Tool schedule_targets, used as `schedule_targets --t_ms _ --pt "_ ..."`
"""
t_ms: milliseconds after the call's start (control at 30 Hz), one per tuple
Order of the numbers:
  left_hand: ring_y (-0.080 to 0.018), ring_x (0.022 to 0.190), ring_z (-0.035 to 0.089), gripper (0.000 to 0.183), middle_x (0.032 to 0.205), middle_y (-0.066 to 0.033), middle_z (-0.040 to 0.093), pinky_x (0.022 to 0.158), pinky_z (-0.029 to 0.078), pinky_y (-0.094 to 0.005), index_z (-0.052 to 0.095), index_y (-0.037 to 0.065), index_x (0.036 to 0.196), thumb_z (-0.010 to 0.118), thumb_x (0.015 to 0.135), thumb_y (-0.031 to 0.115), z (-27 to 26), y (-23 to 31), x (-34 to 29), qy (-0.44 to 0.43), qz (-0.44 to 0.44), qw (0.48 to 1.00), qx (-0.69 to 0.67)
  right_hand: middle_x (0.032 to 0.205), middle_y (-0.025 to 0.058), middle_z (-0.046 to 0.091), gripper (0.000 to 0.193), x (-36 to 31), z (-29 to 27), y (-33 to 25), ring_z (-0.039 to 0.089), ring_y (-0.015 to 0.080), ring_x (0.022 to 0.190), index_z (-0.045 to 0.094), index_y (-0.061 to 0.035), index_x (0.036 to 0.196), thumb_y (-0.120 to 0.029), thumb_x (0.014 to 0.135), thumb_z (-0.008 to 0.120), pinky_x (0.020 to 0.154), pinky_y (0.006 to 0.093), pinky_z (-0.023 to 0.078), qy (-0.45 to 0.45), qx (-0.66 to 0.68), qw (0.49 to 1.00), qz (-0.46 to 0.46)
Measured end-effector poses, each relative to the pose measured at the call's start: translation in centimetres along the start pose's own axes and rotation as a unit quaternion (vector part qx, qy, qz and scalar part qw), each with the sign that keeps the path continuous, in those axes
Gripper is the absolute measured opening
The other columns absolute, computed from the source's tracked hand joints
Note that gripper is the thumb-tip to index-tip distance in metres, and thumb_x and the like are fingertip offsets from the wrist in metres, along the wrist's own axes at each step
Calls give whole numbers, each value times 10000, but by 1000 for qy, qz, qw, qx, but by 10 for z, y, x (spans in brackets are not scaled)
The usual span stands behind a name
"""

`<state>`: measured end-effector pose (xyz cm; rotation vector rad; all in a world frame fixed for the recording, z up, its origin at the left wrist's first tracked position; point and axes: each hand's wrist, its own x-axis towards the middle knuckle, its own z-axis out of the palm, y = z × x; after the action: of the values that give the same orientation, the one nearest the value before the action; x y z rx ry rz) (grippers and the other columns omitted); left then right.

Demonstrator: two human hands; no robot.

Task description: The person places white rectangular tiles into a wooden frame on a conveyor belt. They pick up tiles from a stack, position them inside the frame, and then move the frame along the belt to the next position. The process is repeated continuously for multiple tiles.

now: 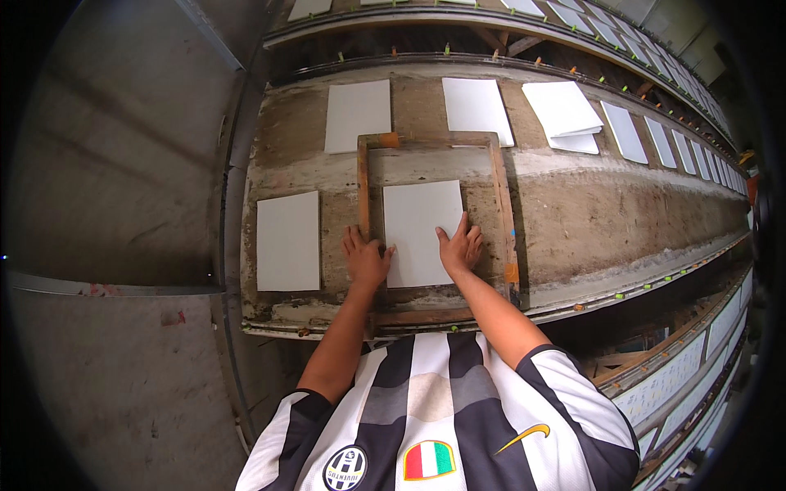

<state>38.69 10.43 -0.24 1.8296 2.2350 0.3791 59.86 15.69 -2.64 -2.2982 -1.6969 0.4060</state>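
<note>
A white rectangular sheet [422, 225] lies on the worn brown table, inside the outline of a worn wooden frame [501, 188]. Whether anything is stretched across the frame cannot be told. At the sheet's left edge is my left hand [366, 257], its fingers spread over the frame's left bar and its thumb reaching to the sheet. My right hand [462, 247] rests at the sheet's right edge, thumb and forefinger stretched out over it and the other fingers slightly bent. Neither hand grips anything that I can see.
Another white sheet [288, 241] lies to the left. More stand in a row along the far side, including a few overlapping sheets [563, 114]. The long table [606, 213] runs off right, with coloured clips along its edge rails. A second table [524, 41] lies beyond.
</note>
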Motion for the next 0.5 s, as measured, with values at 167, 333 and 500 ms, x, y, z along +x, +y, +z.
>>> schedule_targets --t_ms 167,333,500 --pt "-491 1487 187 400 1525 -331 308 1209 159 -593 743 50 1068 765 873 398 -8 4 -1 -16 -3 1000 0 1287 158 471 895 2 -2 5 466 356 1156 363 -137 1569 -551 866 732 987 467 390 -6 -20 1000 -23" --pt "-449 1538 125 614 1616 -266 256 1222 139 -593 544 65 1397 733 887 349 -10 19 -2 46 52 997 35 1594 167 299 763 -2 0 8 306 391 1444 317 -182 1597 -476 967 631 1132 558 299 4 -38 991 -127" --pt "-398 1566 105 626 1675 -178 220 1245 117 -566 432 84 1522 594 986 363 18 44 23 26 150 986 60 1680 149 205 608 1 5 5 164 358 1556 313 -191 1600 -374 1051 500 1214 598 172 -36 -35 982 -181"
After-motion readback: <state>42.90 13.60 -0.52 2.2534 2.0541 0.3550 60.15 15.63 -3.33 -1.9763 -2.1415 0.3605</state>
